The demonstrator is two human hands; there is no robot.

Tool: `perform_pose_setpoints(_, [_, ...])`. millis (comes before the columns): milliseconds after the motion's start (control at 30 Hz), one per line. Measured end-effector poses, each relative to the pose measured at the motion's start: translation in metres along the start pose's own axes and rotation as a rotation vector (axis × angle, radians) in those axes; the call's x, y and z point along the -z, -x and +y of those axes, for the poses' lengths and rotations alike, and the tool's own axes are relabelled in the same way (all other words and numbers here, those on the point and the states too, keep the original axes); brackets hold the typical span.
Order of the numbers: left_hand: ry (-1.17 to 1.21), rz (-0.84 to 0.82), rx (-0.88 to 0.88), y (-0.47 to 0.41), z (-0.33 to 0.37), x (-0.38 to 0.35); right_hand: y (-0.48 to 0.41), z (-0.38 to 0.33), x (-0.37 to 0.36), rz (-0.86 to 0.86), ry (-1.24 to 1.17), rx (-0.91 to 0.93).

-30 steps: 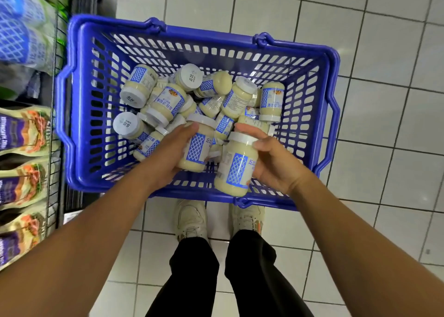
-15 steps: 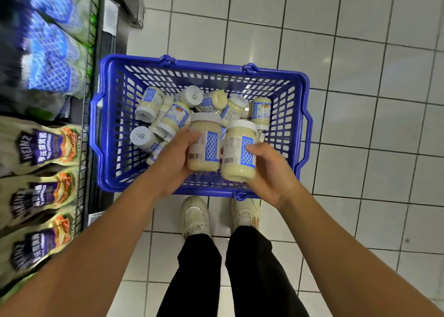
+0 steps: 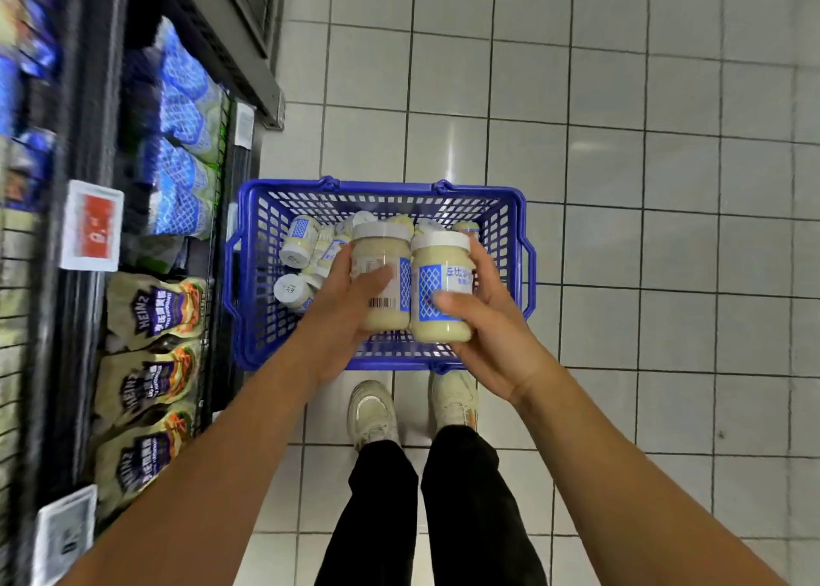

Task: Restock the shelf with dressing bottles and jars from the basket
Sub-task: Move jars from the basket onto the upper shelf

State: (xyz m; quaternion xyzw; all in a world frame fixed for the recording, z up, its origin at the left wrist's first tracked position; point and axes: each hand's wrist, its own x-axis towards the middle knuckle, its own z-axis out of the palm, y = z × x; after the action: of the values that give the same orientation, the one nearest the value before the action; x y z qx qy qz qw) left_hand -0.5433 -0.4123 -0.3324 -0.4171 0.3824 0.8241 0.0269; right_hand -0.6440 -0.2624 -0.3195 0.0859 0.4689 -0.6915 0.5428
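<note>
A blue plastic basket (image 3: 510, 230) stands on the tiled floor and holds several white-lidded dressing jars (image 3: 298, 241) lying on their sides. My left hand (image 3: 341, 310) grips one upright jar (image 3: 382, 257) of pale dressing, barcode facing me. My right hand (image 3: 488, 319) grips a second upright jar (image 3: 437, 283) with a blue lattice label. The two jars are side by side, touching, held above the basket. The shelf (image 3: 88, 186) runs along the left.
The shelf holds blue lattice pouches (image 3: 186, 110) above and Heinz pouches (image 3: 155, 310) below, with price tags (image 3: 91, 226) on its rails. My two shoes (image 3: 372, 412) stand just behind the basket. Grey floor tiles (image 3: 665, 186) stretch out to the right.
Both hands have lifted their jars up out of the basket and turned them upright. My head has risen, so the basket looks smaller and more shelf shows.
</note>
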Motion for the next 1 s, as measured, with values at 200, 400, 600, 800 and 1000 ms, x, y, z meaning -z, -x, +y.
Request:
perform_pose_setpoints(200, [0.024,-0.06,-0.015,0.034,0.033,-0.008,0.031,-0.038,-0.026,-0.044,0.084,0.034])
perform_pose_setpoints(400, [-0.01,-0.037,-0.074,0.071,0.065,-0.024,0.056,-0.073,-0.061,0.026,0.252,0.051])
perform_pose_setpoints(600, [0.036,-0.029,-0.165,0.108,0.089,-0.046,0.085,-0.107,-0.094,0.013,0.307,0.089])
perform_pose_setpoints(800, [0.01,0.04,-0.33,0.157,0.116,-0.074,0.12,-0.14,-0.126,-0.082,0.349,0.103])
perform_pose_setpoints(1000, [0.067,0.162,-0.494,0.214,0.131,-0.094,0.153,-0.162,-0.16,-0.212,0.448,0.121])
